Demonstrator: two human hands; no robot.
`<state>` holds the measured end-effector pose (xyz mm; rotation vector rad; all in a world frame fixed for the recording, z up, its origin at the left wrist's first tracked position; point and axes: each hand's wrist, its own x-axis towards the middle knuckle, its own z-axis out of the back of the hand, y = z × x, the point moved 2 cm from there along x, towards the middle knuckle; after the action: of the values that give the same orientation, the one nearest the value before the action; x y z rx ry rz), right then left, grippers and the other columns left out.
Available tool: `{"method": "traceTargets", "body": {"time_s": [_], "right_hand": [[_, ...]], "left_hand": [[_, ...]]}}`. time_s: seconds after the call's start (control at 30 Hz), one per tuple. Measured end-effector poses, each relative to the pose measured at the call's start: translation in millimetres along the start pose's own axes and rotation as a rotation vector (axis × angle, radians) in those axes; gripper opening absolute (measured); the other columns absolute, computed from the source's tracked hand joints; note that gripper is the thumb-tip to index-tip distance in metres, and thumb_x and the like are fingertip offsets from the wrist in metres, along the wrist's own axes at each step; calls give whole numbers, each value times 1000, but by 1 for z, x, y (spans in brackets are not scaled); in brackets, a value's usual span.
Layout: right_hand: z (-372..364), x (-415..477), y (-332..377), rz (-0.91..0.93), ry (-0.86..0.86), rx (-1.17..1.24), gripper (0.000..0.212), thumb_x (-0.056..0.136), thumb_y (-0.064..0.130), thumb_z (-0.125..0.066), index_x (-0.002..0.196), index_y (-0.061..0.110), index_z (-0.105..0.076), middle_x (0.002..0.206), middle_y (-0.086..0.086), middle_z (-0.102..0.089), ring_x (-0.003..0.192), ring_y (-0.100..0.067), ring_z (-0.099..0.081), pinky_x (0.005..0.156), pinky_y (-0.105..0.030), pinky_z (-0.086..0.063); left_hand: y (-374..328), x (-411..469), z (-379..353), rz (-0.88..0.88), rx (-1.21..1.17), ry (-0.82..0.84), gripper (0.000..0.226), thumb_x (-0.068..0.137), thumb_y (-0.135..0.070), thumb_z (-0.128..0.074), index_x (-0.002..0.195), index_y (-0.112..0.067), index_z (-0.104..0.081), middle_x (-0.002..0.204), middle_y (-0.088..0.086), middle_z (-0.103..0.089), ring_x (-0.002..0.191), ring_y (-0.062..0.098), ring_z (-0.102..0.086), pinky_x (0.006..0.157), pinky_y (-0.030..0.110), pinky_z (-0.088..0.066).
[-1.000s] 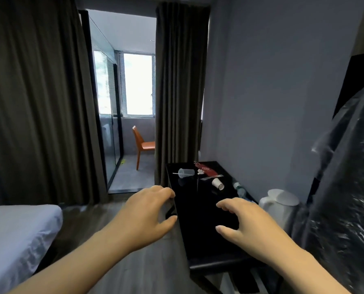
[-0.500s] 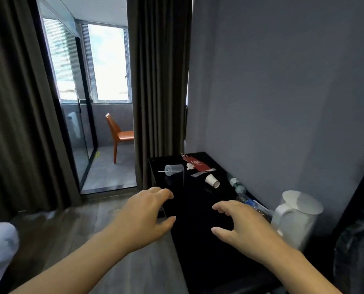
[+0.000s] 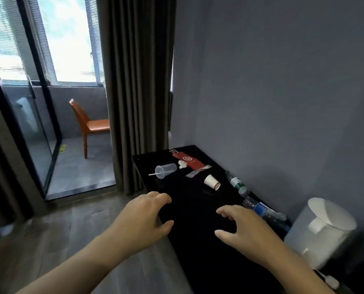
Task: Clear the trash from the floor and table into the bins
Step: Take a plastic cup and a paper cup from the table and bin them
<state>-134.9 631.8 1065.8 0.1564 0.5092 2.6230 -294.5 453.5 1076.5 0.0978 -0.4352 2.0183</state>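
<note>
Both hands are hovering empty, fingers loosely spread: left hand (image 3: 144, 219) at the black table (image 3: 189, 219) edge, right hand (image 3: 246, 230) over it; paper cup (image 3: 212, 182) and clear cup (image 3: 165, 170) are lying beyond them.

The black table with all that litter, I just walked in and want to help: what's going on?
A person reaches both empty hands, left hand and right hand, over the black table. Nothing is picked up yet: the clear cup, paper cup, red packet and two bottles lie there.
</note>
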Motion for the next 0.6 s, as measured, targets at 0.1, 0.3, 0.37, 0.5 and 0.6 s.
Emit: {"method": "traceTargets", "body": {"time_s": [0.1,0.3,0.37,0.5,0.6], "right_hand": [[-6,39,4,-11,-2,10,53,85,48,-62,134,36,-48,128,18,-52,116,1,-49,94,-17,-42],[-25,136,4,-11,4,58,53,85,46,-63,134,35,-49,130,16,-52,117,0,-49,92,-17,-41],[-30,171,-1,-23,-8,74,52,84,47,-63,133,36,-49,130,16,-52,116,0,-50,90,-18,-42],[-33,233,-8,-52,-8,97,52,84,47,-63,133,35,-49,129,16,-52,115,0,-50,91,-18,-42],[-34,273,-14,-67,-8,100,52,85,44,-63,134,32,-50,130,14,-53,116,0,-50,89,-16,-40]], "left_hand": [[32,24,-3,2,-13,-2,47,85,-49,-57,127,-31,-49,120,-16,-53,110,4,-53,92,18,-42],[101,93,-8,7,17,4,45,83,-46,-58,125,-31,-52,114,-14,-56,106,6,-55,91,21,-44],[122,121,-10,18,22,11,45,83,-45,-59,125,-30,-52,112,-14,-56,104,8,-55,90,25,-45],[157,174,-15,18,35,51,45,84,-46,-59,125,-32,-50,110,-13,-55,101,8,-55,87,25,-46],[179,209,-25,15,18,53,44,83,-44,-59,125,-32,-51,109,-12,-56,101,8,-56,87,24,-46]]}}
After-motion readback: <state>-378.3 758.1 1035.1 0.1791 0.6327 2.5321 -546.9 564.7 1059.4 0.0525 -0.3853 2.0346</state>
